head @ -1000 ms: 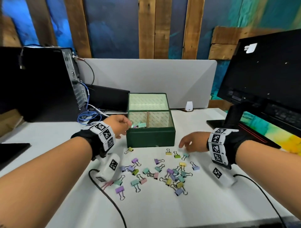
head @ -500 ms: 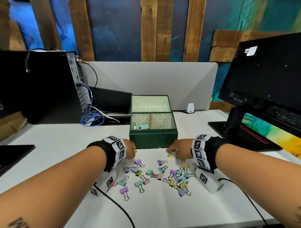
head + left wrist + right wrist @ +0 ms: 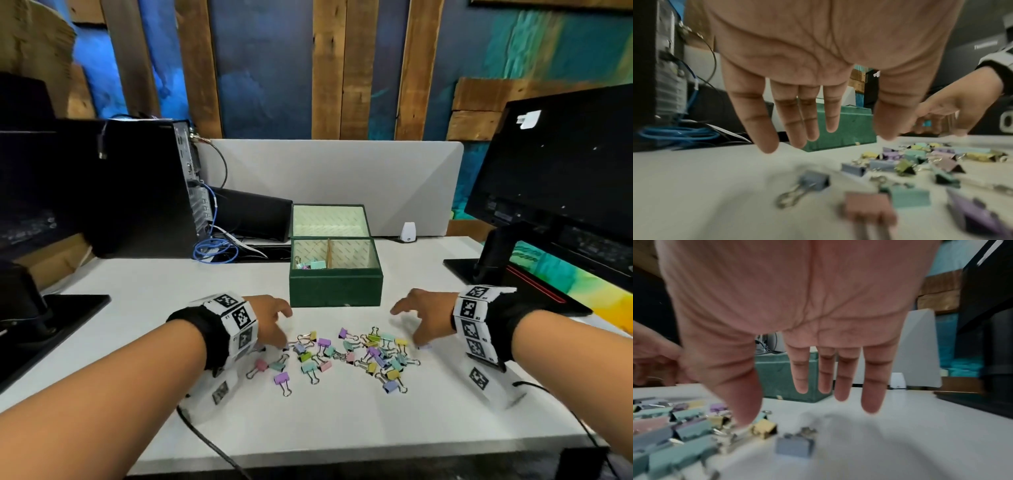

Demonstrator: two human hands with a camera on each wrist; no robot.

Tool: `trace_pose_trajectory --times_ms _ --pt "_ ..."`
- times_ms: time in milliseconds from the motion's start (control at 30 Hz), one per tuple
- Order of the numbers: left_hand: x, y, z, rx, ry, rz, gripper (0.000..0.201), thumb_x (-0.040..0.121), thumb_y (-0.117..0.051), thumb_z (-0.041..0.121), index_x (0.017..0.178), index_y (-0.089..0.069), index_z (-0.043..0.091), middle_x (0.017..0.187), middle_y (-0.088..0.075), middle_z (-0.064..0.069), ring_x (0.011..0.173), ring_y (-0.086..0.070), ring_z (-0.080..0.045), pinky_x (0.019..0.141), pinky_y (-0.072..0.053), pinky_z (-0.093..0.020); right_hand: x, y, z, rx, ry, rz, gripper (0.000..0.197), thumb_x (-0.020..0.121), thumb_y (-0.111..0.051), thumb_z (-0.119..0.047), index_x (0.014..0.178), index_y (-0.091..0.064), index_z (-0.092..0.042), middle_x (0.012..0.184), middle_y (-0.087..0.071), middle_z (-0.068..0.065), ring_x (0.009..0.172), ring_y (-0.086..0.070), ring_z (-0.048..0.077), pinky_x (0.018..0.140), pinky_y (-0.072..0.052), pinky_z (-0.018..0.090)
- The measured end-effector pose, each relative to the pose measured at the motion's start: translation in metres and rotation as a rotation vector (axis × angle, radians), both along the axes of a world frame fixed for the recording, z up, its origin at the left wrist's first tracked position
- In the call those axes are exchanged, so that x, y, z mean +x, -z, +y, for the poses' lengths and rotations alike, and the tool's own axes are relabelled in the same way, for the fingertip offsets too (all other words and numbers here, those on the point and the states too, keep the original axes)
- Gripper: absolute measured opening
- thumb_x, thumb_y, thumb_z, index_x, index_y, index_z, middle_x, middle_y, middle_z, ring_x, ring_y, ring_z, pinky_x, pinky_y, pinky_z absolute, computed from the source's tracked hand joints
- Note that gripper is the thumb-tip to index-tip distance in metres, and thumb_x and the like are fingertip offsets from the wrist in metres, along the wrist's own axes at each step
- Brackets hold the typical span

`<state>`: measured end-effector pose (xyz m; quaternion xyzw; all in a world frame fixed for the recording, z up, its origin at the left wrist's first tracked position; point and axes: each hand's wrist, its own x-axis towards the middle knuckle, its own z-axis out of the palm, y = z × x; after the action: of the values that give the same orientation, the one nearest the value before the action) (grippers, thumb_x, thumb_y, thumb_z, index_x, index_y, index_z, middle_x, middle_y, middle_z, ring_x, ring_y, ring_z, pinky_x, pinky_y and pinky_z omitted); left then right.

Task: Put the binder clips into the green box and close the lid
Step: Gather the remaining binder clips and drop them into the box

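The green box [image 3: 335, 289] stands open on the white desk, its lid [image 3: 330, 221] upright behind it. A few binder clips [image 3: 310, 265] lie in its left compartment; the right one looks bare. Several pastel binder clips [image 3: 352, 353] are scattered in front of the box. My left hand [image 3: 279, 325] hovers at the pile's left edge, its fingers [image 3: 812, 116] straight and holding nothing. My right hand [image 3: 411, 325] is spread at the pile's right edge, its thumb [image 3: 744, 402] down by a yellow clip [image 3: 764, 429], with a blue clip [image 3: 795, 446] just beside it.
A computer tower [image 3: 137, 185] with a coil of blue cable [image 3: 215, 250] stands at the back left. A monitor [image 3: 561, 171] on its stand [image 3: 496, 253] fills the right. A grey divider panel [image 3: 342, 178] and a small white device [image 3: 409, 233] sit behind the box.
My left hand left the box, where it had been at the left compartment, and came down to the pile's left edge. My right hand shifted to the pile's right edge and spread out.
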<state>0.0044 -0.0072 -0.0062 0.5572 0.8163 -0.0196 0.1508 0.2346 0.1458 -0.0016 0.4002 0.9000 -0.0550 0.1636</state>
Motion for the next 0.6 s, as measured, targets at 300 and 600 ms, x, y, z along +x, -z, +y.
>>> trace_pose_trajectory --times_ms 300,600 --pt "0.011 0.013 -0.017 -0.162 0.030 0.064 0.094 0.061 -0.075 0.061 0.141 -0.035 0.031 0.138 -0.049 0.006 0.115 -0.056 -0.019 0.096 -0.042 -0.029 0.007 0.019 -0.007 -0.193 0.078 -0.002 0.094 0.070 -0.077 -0.042 0.147 -0.024 -0.030 0.138 -0.038 -0.001 0.086 -0.055 0.011 0.072 -0.050 0.022" --pt "0.033 0.018 0.003 -0.132 0.131 0.103 0.086 0.072 -0.072 0.051 0.144 -0.029 0.035 0.143 -0.044 0.001 0.129 -0.045 -0.024 0.103 -0.036 -0.033 -0.017 0.024 -0.014 -0.100 -0.093 0.016 0.080 0.073 -0.070 -0.053 0.143 -0.031 -0.040 0.137 -0.039 0.003 0.129 -0.043 0.026 0.107 -0.037 0.036"
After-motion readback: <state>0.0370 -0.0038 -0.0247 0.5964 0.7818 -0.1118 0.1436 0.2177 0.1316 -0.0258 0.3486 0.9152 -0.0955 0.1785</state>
